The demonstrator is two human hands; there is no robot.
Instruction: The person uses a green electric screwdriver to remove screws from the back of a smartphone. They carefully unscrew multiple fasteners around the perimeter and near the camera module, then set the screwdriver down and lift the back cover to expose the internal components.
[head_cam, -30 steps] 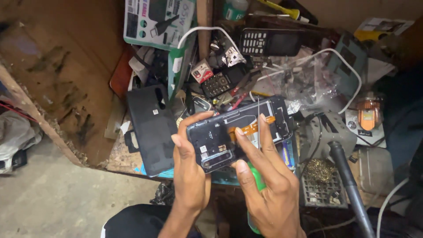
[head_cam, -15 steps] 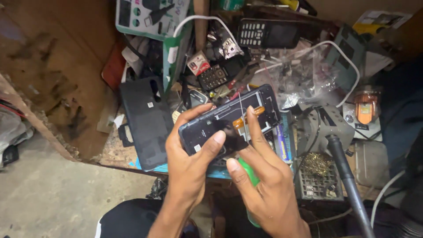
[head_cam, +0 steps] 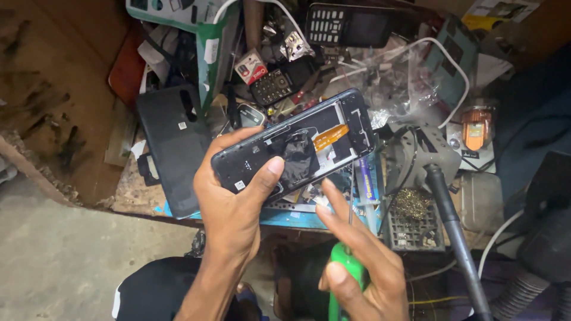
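Your left hand (head_cam: 235, 205) grips the opened smartphone (head_cam: 294, 148), thumb pressed on its dark inner patch; its back cover (head_cam: 175, 148) already lies off, just left of that hand. Your right hand (head_cam: 357, 267) is closed around a green-handled screwdriver (head_cam: 345, 270), tip just below the phone. Beyond sits a cluttered repair bench (head_cam: 77, 119), with keypad phones (head_cam: 351, 25) farther off.

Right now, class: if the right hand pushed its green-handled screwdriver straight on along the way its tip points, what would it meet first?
Probably the opened phone in the left hand: the right hand's screwdriver points at its lower edge, though depth is unclear.
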